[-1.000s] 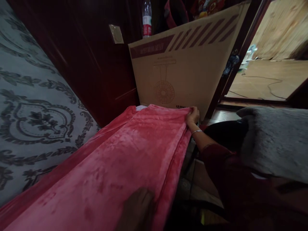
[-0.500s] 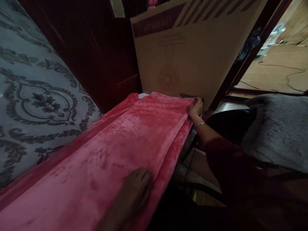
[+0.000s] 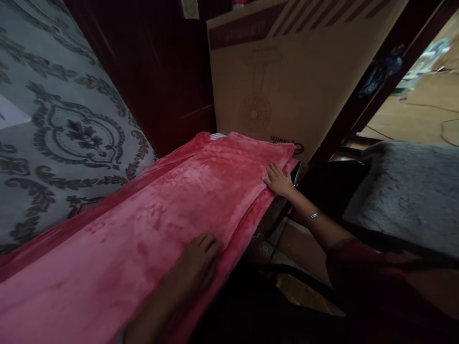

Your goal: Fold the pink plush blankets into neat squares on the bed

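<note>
A pink plush blanket [image 3: 172, 200] lies folded in a long strip, stretching from the lower left to the cardboard box. On its near part rests my left hand [image 3: 199, 258], its fingers curled down against the cloth by the folded right edge; the fingertips are hidden. My right hand [image 3: 278, 180], wearing a silver bracelet [image 3: 313, 215] at the wrist, lies flat with spread fingers on the blanket's far right edge. Layers of the fold show along that edge below the right hand.
The cardboard box [image 3: 287, 86] with a printed fan stands behind the blanket's far end, beside a dark red panel [image 3: 168, 81]. Patterned wallpaper [image 3: 86, 138] rises on the left. A grey fluffy cover [image 3: 412, 196] lies on the right, before a doorway with a cord on the floor.
My right hand has let go of the blanket's far corner and moved back toward me, now flat on the edge. The left hand stays on the near part. The view has shifted slightly.
</note>
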`<action>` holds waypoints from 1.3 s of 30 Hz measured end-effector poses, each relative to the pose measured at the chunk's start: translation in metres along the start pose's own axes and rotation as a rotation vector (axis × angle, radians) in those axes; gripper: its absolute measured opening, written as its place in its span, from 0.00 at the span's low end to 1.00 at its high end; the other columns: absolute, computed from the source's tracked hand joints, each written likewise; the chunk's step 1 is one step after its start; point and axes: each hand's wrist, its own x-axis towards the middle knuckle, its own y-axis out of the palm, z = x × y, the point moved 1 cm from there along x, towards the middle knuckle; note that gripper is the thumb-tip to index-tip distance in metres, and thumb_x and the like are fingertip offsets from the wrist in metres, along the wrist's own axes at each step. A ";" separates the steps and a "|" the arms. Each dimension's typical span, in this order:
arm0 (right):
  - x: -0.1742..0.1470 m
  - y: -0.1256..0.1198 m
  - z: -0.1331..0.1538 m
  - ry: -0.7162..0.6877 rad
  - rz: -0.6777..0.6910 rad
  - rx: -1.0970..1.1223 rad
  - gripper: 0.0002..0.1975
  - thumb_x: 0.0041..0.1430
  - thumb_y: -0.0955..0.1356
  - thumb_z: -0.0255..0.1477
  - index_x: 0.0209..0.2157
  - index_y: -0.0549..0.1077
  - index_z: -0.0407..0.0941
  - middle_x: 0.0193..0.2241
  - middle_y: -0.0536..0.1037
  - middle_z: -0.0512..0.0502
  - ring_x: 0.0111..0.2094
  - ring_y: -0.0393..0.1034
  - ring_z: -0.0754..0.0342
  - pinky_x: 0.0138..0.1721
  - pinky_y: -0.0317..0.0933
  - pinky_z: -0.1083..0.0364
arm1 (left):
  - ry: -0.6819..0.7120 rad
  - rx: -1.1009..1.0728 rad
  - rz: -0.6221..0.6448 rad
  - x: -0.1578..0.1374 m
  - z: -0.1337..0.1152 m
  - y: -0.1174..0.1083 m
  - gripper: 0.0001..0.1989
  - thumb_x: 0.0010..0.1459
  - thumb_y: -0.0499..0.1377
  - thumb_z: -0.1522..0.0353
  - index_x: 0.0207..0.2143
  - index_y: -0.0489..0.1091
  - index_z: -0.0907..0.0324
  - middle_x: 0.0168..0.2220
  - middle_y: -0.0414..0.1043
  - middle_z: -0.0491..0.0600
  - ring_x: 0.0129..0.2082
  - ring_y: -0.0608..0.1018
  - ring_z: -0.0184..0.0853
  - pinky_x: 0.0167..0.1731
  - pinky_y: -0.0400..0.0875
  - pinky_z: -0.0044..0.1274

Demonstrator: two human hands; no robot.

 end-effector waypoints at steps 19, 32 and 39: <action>0.054 -0.023 0.065 -0.279 -0.031 0.272 0.20 0.66 0.61 0.29 0.53 0.79 0.46 0.52 0.80 0.42 0.52 0.76 0.47 0.55 0.65 0.52 | -0.232 -0.162 -0.167 0.040 0.049 -0.021 0.20 0.70 0.47 0.61 0.51 0.77 0.53 0.54 0.78 0.52 0.54 0.78 0.40 0.59 0.71 0.37; 0.256 -0.040 0.084 -0.110 -0.098 0.189 0.26 0.69 0.59 0.24 0.66 0.64 0.40 0.60 0.73 0.33 0.59 0.70 0.44 0.56 0.64 0.50 | -0.621 0.150 -0.123 0.187 0.179 -0.039 0.28 0.67 0.51 0.65 0.67 0.61 0.64 0.70 0.55 0.62 0.71 0.57 0.48 0.68 0.51 0.45; 0.324 -0.019 0.098 -0.330 0.083 0.036 0.29 0.66 0.65 0.31 0.68 0.62 0.53 0.60 0.74 0.43 0.58 0.70 0.45 0.57 0.62 0.51 | -0.834 0.225 -0.150 0.186 0.209 -0.025 0.29 0.69 0.48 0.61 0.68 0.58 0.63 0.68 0.60 0.61 0.68 0.61 0.53 0.66 0.53 0.46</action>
